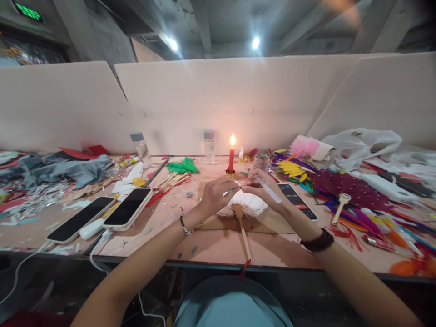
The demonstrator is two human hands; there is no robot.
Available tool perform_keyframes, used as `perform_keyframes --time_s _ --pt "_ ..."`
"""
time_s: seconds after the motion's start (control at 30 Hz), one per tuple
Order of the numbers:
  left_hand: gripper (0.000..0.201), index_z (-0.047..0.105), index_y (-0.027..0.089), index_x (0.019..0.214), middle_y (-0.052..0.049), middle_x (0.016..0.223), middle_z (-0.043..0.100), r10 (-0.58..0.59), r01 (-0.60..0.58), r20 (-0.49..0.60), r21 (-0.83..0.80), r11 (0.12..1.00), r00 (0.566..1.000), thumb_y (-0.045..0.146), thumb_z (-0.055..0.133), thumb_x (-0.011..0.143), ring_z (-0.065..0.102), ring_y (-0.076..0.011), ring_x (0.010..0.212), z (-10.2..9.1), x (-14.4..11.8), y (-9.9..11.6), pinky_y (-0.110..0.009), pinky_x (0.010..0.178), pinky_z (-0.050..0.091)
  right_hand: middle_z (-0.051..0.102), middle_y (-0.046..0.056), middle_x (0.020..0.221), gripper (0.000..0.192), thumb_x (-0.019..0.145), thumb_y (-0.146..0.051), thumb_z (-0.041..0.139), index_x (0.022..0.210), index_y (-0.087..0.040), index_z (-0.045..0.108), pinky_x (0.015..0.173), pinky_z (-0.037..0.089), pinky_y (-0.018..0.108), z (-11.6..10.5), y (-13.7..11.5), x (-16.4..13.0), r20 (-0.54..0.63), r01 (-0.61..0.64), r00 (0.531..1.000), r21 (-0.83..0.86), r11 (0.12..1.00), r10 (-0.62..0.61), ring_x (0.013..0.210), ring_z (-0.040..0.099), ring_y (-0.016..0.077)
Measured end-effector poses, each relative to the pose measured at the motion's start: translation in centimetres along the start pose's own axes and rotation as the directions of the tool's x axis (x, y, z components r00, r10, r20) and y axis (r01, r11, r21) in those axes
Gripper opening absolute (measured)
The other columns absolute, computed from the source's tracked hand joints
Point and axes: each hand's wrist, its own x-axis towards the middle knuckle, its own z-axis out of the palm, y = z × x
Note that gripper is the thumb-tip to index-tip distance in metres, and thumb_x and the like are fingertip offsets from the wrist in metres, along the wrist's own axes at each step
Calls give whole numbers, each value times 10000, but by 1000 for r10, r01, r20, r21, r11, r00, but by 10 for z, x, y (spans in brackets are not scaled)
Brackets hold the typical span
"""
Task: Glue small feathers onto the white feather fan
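My left hand [216,194] is closed in a pinch above a white feather fan [250,203]. A tiny greenish bit shows at its fingertips, too small to name. My right hand [260,187] is closed, its fingertips almost meeting the left ones. A pale translucent stick [270,190] lies across it, held between the fingers. The fan rests on a brown cardboard sheet [218,223]. Its wooden handle [244,238] points towards me and ends in a red tassel [243,271] over the table edge. Just beyond my hands burns a red candle [231,160] in a small holder.
Left of my hands lie two phones [127,208] and a green feather fan [184,165]. A lit phone [298,200] is beside my right wrist. Farther right are a dark red dotted fan [347,186] and loose feathers. Clear bottles [209,147] stand near the white board [218,100].
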Motion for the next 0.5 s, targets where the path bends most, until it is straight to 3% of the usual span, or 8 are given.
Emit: perform_keyframes --time_s 0.1,0.2,0.3,0.5 --pt "253 809 216 1020 -81 1011 829 13 -15 56 39 999 998 315 588 1089 777 -192 931 -1 -2 0 -300 785 592 783 97 1104 291 953 -533 743 1173 -347 702 764 650 502 -6 -5 -19 14 2 1000 -8 1000 -2 1137 750 385" --pt "291 810 216 1033 -74 1003 834 26 -33 89 76 997 996 324 550 1104 782 -196 922 -3 -3 1 -300 771 585 785 87 1034 334 915 -523 789 1182 -347 695 735 651 481 -6 0 -20 -15 13 1000 -29 999 -13 1106 762 384" --pt "297 810 217 1044 -71 1012 838 26 -36 102 94 995 994 331 543 1106 785 -203 932 -5 -4 2 -300 765 577 785 82 1011 363 891 -542 804 1166 -338 686 728 646 475 1 14 -2 -33 32 999 -54 998 -34 1055 775 377" --pt "273 812 218 998 -52 975 838 30 -44 123 110 993 992 263 558 1089 772 -181 863 -2 -7 0 -290 724 540 742 38 815 197 923 -443 795 1025 -315 685 762 648 515 17 47 35 -40 94 994 -218 971 -105 824 755 324"
